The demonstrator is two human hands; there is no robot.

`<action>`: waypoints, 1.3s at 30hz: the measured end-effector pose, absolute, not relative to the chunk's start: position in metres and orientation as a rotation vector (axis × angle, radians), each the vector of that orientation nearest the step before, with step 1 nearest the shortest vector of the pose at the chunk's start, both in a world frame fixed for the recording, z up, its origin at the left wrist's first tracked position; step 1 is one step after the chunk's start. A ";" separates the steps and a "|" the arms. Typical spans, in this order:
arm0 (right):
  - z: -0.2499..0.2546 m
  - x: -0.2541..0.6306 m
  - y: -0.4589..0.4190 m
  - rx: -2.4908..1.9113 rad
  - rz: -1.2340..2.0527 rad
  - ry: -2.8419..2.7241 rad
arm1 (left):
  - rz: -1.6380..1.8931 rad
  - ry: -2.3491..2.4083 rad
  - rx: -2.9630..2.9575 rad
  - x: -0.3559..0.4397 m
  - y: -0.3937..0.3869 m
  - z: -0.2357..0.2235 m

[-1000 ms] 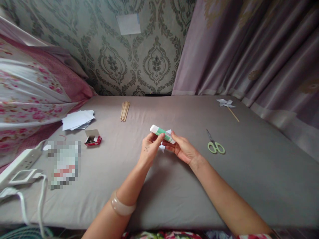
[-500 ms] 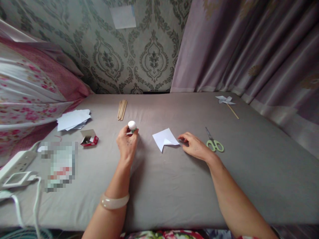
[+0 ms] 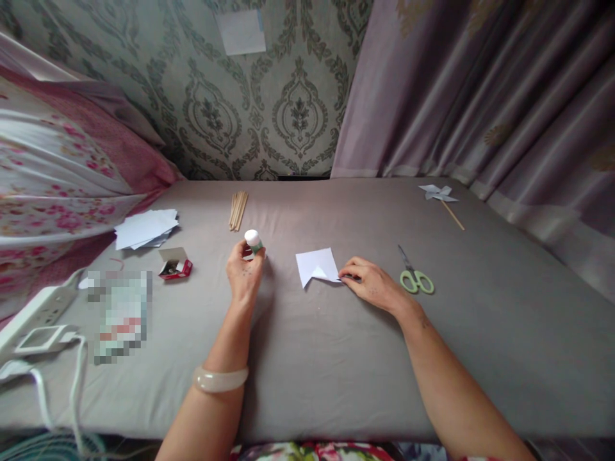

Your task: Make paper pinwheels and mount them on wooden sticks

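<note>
In my left hand [image 3: 244,269] a glue stick [image 3: 255,243] with a white cap and a green body stands upright, my fingers wrapped round it. Right of it on the cloth lies a white sheet of paper [image 3: 317,259], partly folded, with a notch along its near edge. My right hand [image 3: 369,279] pinches the paper's right corner between thumb and fingers. Green-handled scissors [image 3: 416,280] lie just right of that hand, their blades pointing away from me.
At the back lie wooden sticks [image 3: 237,211] and, far right, a paper pinwheel [image 3: 438,193] on a stick. On the left are stacked papers [image 3: 144,229], an opened small red box [image 3: 175,267], a blurred packet [image 3: 125,314] and a power strip [image 3: 36,314] with cables.
My right hand has moved slightly left and closed on the paper's corner, and the paper has turned a little. The glue stick now leans slightly; my left hand still holds it.
</note>
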State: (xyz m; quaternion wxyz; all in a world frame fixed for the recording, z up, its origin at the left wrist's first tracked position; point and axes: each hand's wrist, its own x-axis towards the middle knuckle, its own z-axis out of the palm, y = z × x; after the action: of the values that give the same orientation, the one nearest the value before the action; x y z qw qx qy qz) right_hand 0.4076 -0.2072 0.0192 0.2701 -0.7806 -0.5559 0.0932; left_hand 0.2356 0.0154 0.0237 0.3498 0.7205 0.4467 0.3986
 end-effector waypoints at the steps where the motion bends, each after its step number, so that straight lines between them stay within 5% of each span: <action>1: 0.020 0.406 -0.206 -2.104 0.248 -1.504 | 1.035 1.151 1.863 0.236 0.016 0.022; 21: 0.022 0.360 -0.190 -2.157 0.121 -1.621 | 1.007 1.217 1.837 0.234 0.022 0.015; 26: 0.021 0.360 -0.188 -2.159 0.129 -1.552 | 0.668 1.407 2.029 0.223 0.018 0.026; 31: 0.017 0.362 -0.187 -2.141 0.149 -1.511 | 0.239 1.196 2.231 0.221 0.002 0.038; 39: 0.014 0.365 -0.184 -2.129 0.202 -1.398 | 0.539 0.600 2.491 0.244 -0.050 0.032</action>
State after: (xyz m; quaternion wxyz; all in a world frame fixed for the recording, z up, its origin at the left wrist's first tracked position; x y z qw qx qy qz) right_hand 0.3650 -0.1843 0.0140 0.2889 -0.7977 -0.5239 0.0756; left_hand 0.2443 -0.0503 0.0321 0.2586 0.9190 0.2213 0.1989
